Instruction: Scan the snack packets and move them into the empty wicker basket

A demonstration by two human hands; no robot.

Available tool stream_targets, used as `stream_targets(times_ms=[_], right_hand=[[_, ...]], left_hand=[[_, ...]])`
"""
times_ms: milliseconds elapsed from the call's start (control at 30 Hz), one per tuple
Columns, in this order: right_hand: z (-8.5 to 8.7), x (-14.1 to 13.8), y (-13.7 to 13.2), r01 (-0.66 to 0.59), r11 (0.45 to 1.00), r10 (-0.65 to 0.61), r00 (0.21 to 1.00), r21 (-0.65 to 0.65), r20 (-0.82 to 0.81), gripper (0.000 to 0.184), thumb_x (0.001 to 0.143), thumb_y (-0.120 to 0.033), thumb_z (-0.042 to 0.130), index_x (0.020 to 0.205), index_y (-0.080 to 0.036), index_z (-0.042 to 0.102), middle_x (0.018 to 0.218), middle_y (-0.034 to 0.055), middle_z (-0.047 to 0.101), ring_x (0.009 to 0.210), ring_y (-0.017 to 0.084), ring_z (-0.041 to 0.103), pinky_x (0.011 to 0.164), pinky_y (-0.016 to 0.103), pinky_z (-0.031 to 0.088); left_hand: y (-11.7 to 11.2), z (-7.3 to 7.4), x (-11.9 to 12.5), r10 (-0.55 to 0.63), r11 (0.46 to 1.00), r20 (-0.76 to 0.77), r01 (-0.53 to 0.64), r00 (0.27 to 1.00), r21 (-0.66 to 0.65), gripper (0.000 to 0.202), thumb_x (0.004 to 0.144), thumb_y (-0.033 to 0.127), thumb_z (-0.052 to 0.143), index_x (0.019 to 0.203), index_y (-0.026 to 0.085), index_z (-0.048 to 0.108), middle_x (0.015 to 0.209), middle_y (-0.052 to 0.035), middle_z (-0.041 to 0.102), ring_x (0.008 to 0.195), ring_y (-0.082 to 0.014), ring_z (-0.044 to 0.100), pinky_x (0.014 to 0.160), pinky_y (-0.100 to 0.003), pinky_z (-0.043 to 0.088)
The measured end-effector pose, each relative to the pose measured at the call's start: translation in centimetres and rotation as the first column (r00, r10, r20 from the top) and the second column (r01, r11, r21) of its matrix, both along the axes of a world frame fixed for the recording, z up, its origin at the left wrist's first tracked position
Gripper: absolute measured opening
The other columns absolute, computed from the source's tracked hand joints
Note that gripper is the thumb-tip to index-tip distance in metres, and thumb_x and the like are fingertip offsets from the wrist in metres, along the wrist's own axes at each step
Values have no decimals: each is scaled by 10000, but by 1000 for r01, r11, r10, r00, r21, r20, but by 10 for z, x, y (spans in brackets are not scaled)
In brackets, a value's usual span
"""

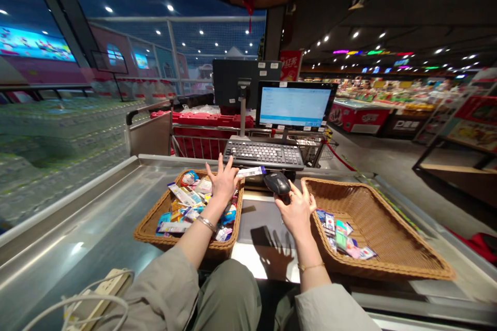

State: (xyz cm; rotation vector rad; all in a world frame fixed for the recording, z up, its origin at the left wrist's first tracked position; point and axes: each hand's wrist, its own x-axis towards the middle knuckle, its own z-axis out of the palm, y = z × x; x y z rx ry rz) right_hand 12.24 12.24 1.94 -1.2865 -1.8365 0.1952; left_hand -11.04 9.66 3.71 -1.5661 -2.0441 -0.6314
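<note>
**Scanner (277, 184) in right hand (297, 212) at checkout counter (66, 207)**

Clock face set with 12 straight ahead of the seated person, centred between the hands.

Scanner: black, rounded body, held at about 12 o'clock, just above the gap between the two baskets. Long axis lies nearly level across the view; narrower end appears to point toward 9 o'clock, at the left basket. Right-hand fingers curl around its underside, slightly parted. Thumb position cannot be told.

Left hand (223, 181): raised over the far right corner of the left wicker basket (146, 230), fingers spread wide, pinching nothing. Basket holds a heap of small paper and foil packets (190, 212). Long white-and-blue packet (251, 171) lies just beside the fingertips, at 1 o'clock from that hand.

Right wicker basket (392, 232) at 3 o'clock: a smaller group of flat packets (339, 235) along its left side.

Keyboard (263, 154) and monitor (295, 106) at 12 o'clock, near the scanner. Shrink-wrapped bottled water (58, 139) at 10 o'clock. Power strip (97, 295) with white cables at 7 o'clock.
</note>
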Motion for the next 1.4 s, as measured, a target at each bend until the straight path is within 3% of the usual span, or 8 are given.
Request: stream_targets(times_ms=[433,867,1400], right_hand=[[3,-1,-3,-10,1000,10,1000,22,7,275,834,-420,537,889,-220,718,1311,79,636,1419,319,296,1087,573,165],[4,1,-3,-3,999,4,1000,34,-11,247,823,-396,543,859,-221,713,1284,61,654,1422,309,298,1100,551,147],[7,6,-5,1,999,-1,1000,51,12,288,835,-418,523,913,-215,713,1299,75,639,1415,309,291,1102,555,136]], left_hand=[[15,-2,26,-65,998,14,65,998,20,205,925,367,559,1066,285,683,1546,-15,419,1514,-335,149,1135,-745,-84],[20,1,37,-82,996,51,80,995,38,158,895,319,608,1024,284,692,1523,-24,453,1503,-343,195,1133,-761,-20],[25,1,39,-92,994,38,89,995,69,158,884,326,628,1022,285,694,1513,-28,470,1498,-347,209,1128,-760,-36]])
